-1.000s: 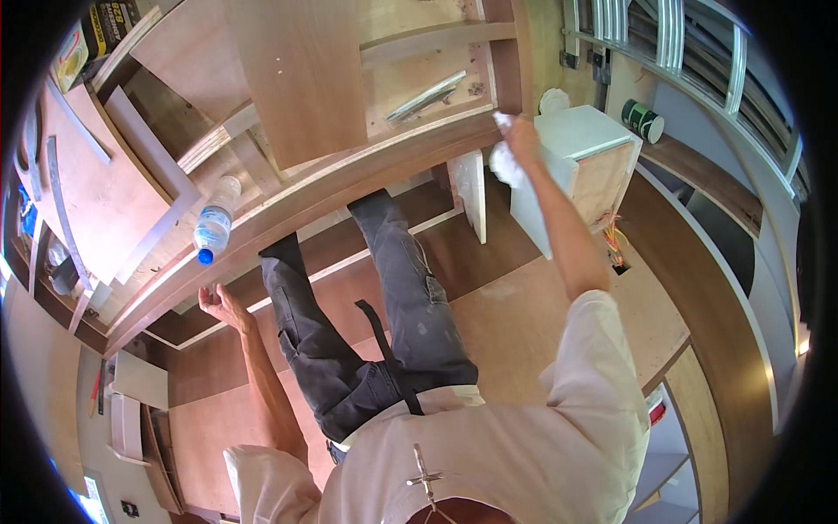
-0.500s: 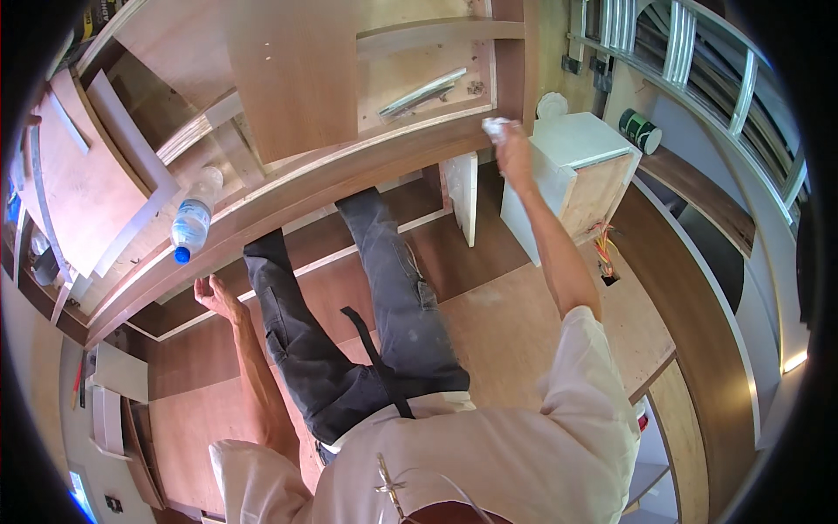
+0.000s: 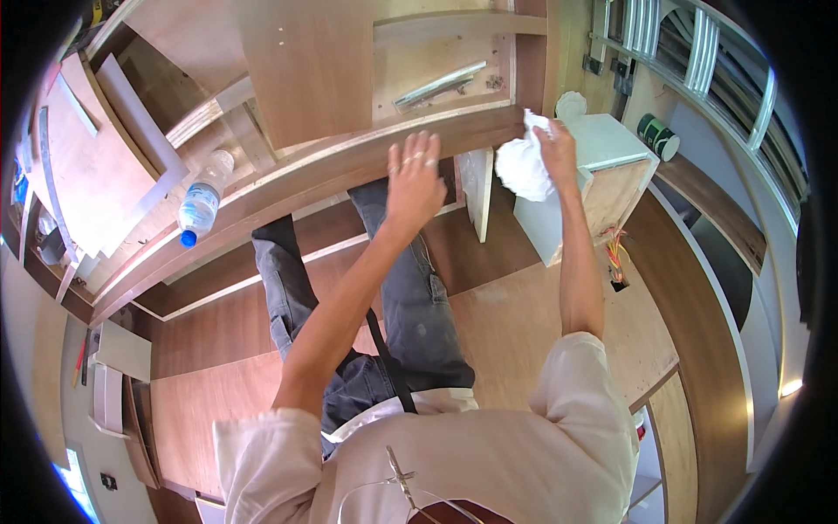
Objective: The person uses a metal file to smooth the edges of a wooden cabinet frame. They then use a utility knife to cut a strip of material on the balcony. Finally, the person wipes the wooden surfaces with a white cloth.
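Crumpled white cloth [image 3: 522, 166]; smooth, matt brown wooden board [image 3: 349, 170].

Crumpled white cloth rag [image 3: 522, 166] | bunched, soft folds | gripped in right hand [image 3: 555, 148], hanging just below its fingers | Long dark-brown wooden board edge [image 3: 349, 170] | runs slanted beneath left hand [image 3: 415, 179], its far end touching the rag

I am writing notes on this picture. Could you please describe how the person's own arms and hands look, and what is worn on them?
Both forearms are bare. Short, loose white sleeves end above the elbows, on the left arm and the right arm. The left hand wears rings on two fingers. The right hand shows no glove; rings cannot be told there. No watch or bracelet shows on either wrist.
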Demonstrator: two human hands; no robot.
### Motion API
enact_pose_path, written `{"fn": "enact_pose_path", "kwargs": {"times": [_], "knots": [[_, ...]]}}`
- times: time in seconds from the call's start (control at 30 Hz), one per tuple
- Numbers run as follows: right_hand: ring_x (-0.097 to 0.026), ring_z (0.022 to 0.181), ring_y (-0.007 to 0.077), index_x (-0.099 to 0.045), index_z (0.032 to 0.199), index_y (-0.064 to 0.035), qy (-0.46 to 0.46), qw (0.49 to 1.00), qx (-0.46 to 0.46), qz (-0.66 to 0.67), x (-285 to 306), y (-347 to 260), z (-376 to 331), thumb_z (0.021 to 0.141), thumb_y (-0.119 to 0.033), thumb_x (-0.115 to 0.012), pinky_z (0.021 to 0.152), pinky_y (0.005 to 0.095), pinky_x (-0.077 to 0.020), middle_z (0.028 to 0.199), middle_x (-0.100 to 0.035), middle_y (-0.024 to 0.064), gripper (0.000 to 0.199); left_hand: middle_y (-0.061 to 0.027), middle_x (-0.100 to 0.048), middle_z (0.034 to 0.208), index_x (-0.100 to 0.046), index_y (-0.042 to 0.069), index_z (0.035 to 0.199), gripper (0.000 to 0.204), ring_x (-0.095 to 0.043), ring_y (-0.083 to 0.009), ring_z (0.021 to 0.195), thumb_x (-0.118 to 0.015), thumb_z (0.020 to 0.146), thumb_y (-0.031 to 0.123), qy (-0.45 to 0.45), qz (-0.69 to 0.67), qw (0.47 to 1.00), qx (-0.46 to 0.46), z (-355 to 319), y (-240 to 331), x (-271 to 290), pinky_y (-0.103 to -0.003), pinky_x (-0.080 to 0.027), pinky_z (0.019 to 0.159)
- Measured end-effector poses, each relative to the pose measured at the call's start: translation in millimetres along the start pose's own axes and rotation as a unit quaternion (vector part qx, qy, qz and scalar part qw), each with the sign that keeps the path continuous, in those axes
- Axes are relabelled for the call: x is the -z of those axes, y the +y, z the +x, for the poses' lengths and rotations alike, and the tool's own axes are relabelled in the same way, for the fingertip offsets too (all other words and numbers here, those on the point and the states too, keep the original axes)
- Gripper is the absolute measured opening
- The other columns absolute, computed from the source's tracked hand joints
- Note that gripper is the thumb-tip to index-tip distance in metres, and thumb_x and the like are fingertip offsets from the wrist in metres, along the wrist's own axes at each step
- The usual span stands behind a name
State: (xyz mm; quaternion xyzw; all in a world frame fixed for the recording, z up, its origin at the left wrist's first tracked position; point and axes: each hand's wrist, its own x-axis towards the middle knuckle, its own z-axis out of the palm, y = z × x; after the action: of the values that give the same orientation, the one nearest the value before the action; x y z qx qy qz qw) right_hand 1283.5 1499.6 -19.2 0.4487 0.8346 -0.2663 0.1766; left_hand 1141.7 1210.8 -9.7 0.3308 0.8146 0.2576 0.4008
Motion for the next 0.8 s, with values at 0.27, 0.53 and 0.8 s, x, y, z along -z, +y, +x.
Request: {"fn": "enact_pose_path", "kwargs": {"times": [0.27,0.53,0.8], "knots": [[-0.066,0.099,0.0441,-0.068,0.112,0.004,0.021,0.994,0.033,-0.098,29.4,17.9,-7.9,0.094,-0.016,-0.066,0.086,0.0484,-0.0511,0.105,-0.068,0.0252,0.027,-0.0186,-0.041,0.156,-0.047,0.003,0.146,0.064,-0.036,-0.0347,0.147,-0.066,0.088,0.023,-0.066,0.065,0.995,-0.02,9.1,10.6,-57.3,-0.051,-0.025,0.124],[-0.066,0.096,0.0355,-0.075,0.1,-0.0109,0.034,0.962,0.187,-0.198,-57.1,-24.2,-6.7,0.086,-0.012,-0.068,0.087,0.0497,-0.0493,0.105,-0.071,0.0132,0.016,-0.0202,-0.063,0.127,-0.06,0.006,0.129,0.042,-0.058,-0.0385,0.122,-0.067,0.09,0.016,0.007,-0.097,0.994,0.051,-40.8,-26.3,4.1,-0.047,-0.045,0.108],[-0.059,0.127,0.0259,-0.07,0.12,-0.0136,-0.098,0.948,0.294,-0.07,-154.6,-162.9,-90.1,0.089,-0.01,-0.062,0.113,0.0489,-0.0394,0.127,-0.069,0.0047,0.032,-0.0189,-0.068,0.117,-0.062,-0.001,0.121,0.031,-0.068,-0.0308,0.107,-0.067,0.092,0.011,0.064,-0.23,0.918,0.315,-157.1,-136.6,-0.8,-0.04,-0.054,0.094]]}}
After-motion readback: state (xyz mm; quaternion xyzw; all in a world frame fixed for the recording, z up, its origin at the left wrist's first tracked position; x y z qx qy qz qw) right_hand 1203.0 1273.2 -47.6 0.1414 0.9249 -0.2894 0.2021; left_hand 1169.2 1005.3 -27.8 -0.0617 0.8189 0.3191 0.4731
